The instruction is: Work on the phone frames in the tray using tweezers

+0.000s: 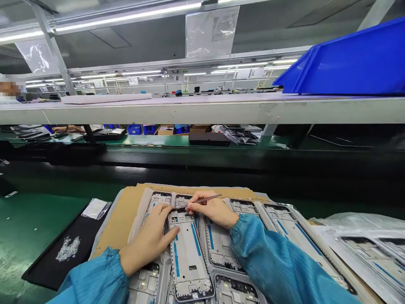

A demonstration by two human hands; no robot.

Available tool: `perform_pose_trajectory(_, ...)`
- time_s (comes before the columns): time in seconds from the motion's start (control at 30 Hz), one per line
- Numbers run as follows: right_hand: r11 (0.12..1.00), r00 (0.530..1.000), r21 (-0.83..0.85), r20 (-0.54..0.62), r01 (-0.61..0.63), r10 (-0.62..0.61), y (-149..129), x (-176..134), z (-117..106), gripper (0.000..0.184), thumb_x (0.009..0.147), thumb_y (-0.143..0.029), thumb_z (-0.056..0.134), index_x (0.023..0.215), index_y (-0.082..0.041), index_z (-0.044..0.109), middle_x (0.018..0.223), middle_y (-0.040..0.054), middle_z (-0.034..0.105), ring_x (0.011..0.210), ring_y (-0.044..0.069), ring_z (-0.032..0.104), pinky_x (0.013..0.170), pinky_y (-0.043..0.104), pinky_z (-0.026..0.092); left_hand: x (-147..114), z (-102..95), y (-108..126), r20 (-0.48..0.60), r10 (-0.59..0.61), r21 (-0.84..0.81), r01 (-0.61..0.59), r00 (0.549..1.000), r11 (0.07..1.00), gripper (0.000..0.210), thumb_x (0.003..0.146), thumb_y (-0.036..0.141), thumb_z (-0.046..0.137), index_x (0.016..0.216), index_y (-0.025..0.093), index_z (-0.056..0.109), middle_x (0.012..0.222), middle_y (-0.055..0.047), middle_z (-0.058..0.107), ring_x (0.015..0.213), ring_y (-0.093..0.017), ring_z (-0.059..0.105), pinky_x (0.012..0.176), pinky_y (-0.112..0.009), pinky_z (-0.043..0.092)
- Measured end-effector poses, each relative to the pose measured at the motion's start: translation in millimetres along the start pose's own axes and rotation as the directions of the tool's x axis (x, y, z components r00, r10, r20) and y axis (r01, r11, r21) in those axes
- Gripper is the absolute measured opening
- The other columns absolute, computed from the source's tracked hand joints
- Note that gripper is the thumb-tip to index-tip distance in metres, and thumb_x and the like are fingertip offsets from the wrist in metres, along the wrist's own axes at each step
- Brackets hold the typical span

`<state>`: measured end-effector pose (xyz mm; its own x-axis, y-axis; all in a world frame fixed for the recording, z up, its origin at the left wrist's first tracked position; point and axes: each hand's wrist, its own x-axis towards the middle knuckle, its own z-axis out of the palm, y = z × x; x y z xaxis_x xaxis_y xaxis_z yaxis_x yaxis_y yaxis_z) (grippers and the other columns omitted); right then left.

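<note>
A phone middle frame (189,270), silver-grey with blue strips and a dark rim, lies tilted over other frames in a clear tray (139,211). My left hand (153,230) steadies its upper left edge, thumb on its face and fingers at the top corner. Pinched in my right hand (215,210) are metal tweezers (207,198), their tip at the frame's top edge. Whatever the tip touches is too small to make out. Further phone frames (218,240) sit in the tray's slots around both hands.
At left, a black mat (44,257) bears a pile of small clear pieces (68,248) and a small plastic bag (95,208). Cardboard (117,215) lies under the tray. More frames in plastic (376,257) lie at right. A shelf (177,113) crosses ahead, holding a blue bin (351,63).
</note>
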<state>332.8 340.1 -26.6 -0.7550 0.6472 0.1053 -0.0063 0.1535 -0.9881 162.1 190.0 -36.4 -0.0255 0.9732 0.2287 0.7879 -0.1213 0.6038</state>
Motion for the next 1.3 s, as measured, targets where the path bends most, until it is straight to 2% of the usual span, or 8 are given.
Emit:
perform_pose_trajectory(0.13,1.000,1.000,-0.023,0.021,0.001,-0.001,5.7,1.2,1.8,0.044,0.066,-0.057,0.082,0.072,-0.015,0.070,0.069,0.0070,0.073,0.066,0.018,0.067,0.066,0.031,0.052,0.1,1.8,-8.5,-0.062,-0.007,-0.047,0.004,0.998,0.999,0.051,0.089,0.034,0.055,0.136,0.015,0.044,0.140,-0.018,0.052,0.132,-0.032,0.048,0.112,-0.054,0.041)
perform_pose_trajectory(0.27,0.999,1.000,-0.043,0.021,0.006,-0.005,8.4,1.7,6.2,0.042,0.067,-0.055,0.082,0.073,-0.015,0.072,0.066,0.0057,0.071,0.064,0.018,0.066,0.064,0.030,0.051,1.2,5.6,-10.6,-0.067,-0.036,-0.047,0.033,0.997,0.998,0.052,0.088,0.032,0.057,0.135,0.015,0.042,0.138,-0.018,0.052,0.130,-0.032,0.048,0.111,-0.056,0.040)
perform_pose_trajectory(0.37,0.999,1.000,-0.047,0.014,0.006,-0.006,7.7,1.4,8.4,0.041,0.068,-0.054,0.082,0.073,-0.015,0.072,0.065,0.0047,0.071,0.063,0.017,0.066,0.064,0.029,0.052,1.2,5.5,-10.4,-0.047,-0.015,-0.013,0.015,0.999,1.000,0.043,0.090,0.031,0.055,0.129,0.016,0.045,0.132,-0.016,0.055,0.126,-0.031,0.051,0.108,-0.056,0.043)
perform_pose_trajectory(0.5,0.998,1.000,-0.057,0.007,0.019,-0.018,5.3,0.5,9.8,0.041,0.067,-0.055,0.082,0.073,-0.016,0.072,0.064,0.0040,0.071,0.061,0.017,0.066,0.063,0.029,0.053,0.6,3.5,-9.6,-0.014,0.075,0.068,-0.074,0.997,0.995,0.033,0.095,0.033,0.052,0.124,0.018,0.049,0.130,-0.014,0.055,0.124,-0.030,0.051,0.106,-0.054,0.045)
perform_pose_trajectory(0.67,0.996,0.999,-0.082,0.009,0.038,-0.037,4.8,-0.3,10.5,0.040,0.068,-0.055,0.081,0.073,-0.016,0.072,0.063,0.0042,0.071,0.061,0.018,0.066,0.062,0.030,0.053,-0.5,3.1,-7.1,0.003,0.153,0.231,-0.149,0.988,0.961,0.033,0.100,0.032,0.043,0.128,0.016,0.050,0.131,-0.015,0.052,0.123,-0.031,0.050,0.105,-0.054,0.046)
perform_pose_trajectory(0.97,0.987,0.998,-0.153,-0.021,0.051,-0.055,3.6,-2.3,10.9,0.035,0.073,-0.050,0.078,0.070,-0.016,0.069,0.064,0.0056,0.071,0.061,0.019,0.066,0.061,0.031,0.054,1.6,0.0,6.5,0.059,0.117,0.408,-0.131,0.991,0.904,0.038,0.093,0.013,0.037,0.128,0.011,0.052,0.125,-0.016,0.054,0.116,-0.031,0.051,0.099,-0.051,0.049)
perform_pose_trajectory(1.13,0.979,0.995,-0.185,-0.028,0.088,-0.094,2.4,-3.1,12.5,0.031,0.074,-0.048,0.075,0.068,-0.018,0.069,0.064,0.0047,0.070,0.062,0.019,0.065,0.063,0.032,0.054,4.4,-3.5,15.4,0.089,0.123,0.484,-0.151,0.988,0.862,0.037,0.091,0.011,0.037,0.125,0.011,0.053,0.119,-0.016,0.056,0.111,-0.032,0.052,0.095,-0.050,0.049)
perform_pose_trajectory(1.3,0.963,0.996,-0.262,-0.032,0.067,-0.078,2.0,-2.8,11.2,0.028,0.075,-0.047,0.070,0.070,-0.020,0.073,0.066,0.0055,0.070,0.064,0.022,0.066,0.063,0.033,0.055,6.3,-3.3,17.7,0.131,0.124,0.563,-0.176,0.984,0.807,0.030,0.090,0.016,0.048,0.118,0.012,0.058,0.114,-0.017,0.059,0.107,-0.033,0.054,0.092,-0.049,0.050)
